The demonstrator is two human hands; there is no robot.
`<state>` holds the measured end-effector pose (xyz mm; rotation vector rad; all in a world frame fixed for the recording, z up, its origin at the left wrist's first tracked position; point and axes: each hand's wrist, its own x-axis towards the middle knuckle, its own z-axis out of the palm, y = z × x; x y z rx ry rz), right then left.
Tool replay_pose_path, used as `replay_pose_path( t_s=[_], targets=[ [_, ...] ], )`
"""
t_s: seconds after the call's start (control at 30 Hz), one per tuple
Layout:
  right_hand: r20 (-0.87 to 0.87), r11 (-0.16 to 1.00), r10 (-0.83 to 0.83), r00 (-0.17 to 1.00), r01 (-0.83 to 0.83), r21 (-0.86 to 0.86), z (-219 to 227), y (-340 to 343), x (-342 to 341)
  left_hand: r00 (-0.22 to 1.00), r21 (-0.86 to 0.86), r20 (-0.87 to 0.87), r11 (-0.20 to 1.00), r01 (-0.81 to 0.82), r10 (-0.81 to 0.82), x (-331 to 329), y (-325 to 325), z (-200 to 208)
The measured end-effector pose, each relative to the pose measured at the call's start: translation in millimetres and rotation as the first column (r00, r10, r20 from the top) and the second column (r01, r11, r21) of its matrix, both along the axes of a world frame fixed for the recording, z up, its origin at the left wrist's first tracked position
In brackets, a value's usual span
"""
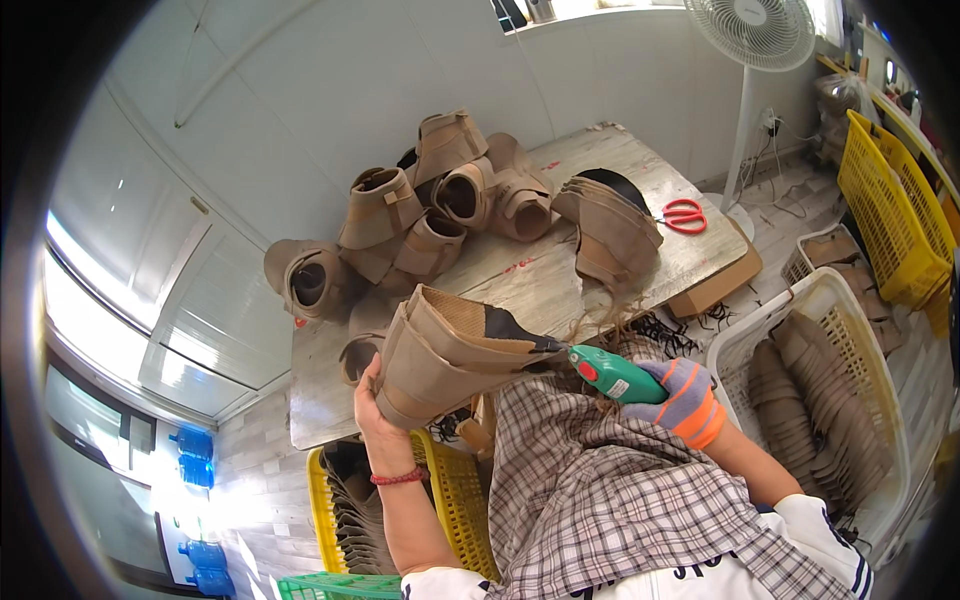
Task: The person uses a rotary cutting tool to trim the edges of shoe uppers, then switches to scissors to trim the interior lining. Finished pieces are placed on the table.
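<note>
My left hand [372, 405], bare with a red bead bracelet at the wrist, grips the side of a tan, bell-shaped padded cuff [425, 375]. A black patch lies along the cuff's upper inside edge, and its narrow end points right. In a grey-and-orange glove, my right hand [685, 398] is wrapped round a green electric cutter [615, 375] with a red button. The cutter's tip is at the cuff's narrow end; whether it touches cannot be told. Another tan cuff [615, 235] lies beyond it on the worn table [545, 275], beside red-handled scissors [685, 216].
Several finished-looking cuffs [440, 200] are heaped at the table's far left. Tangled dark trimmings [665, 335] hang at the near edge. A white basket [725, 350] of stacked brown pieces stands right, a yellow crate [465, 500] below left. A fan [745, 130] stands behind.
</note>
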<state>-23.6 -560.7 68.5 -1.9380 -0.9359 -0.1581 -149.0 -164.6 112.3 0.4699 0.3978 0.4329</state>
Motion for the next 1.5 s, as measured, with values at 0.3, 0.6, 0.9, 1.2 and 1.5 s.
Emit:
replay_pose_path(
  t_s=[0.3, 0.6, 0.9, 1.2, 1.5],
  targets=[
    [0.228, 0.999, -0.015, 0.974, 0.026, -0.042, -7.5, 9.0, 4.7, 0.999, -0.04, 0.004, 0.999, 0.037, -0.037, 5.3, -4.6, -11.9],
    [0.099, 1.0, 0.009, 0.995, -0.01, 0.009, 11.9, 19.2, -0.3, 0.999, -0.037, 0.032, 0.998, -0.042, 0.043, 10.9, -39.5, 9.0],
    [-0.295, 0.994, 0.098, 0.951, -0.107, -0.016, 38.2, 27.4, -10.2, 0.98, 0.215, 0.141, 0.962, -0.17, 0.142, 8.3, -77.1, 18.4],
    [-0.509, 0.985, 0.11, 0.854, -0.024, 0.172, 21.0, 22.2, -2.2, 0.979, 0.199, 0.179, 0.971, -0.132, 0.096, 0.7, -72.1, 29.3],
    [0.121, 0.993, -0.019, 0.992, 0.033, -0.11, 13.7, -7.0, 15.2, 0.996, 0.045, 0.093, 0.999, -0.021, 0.017, -9.3, -17.0, 15.5]
  ],
)
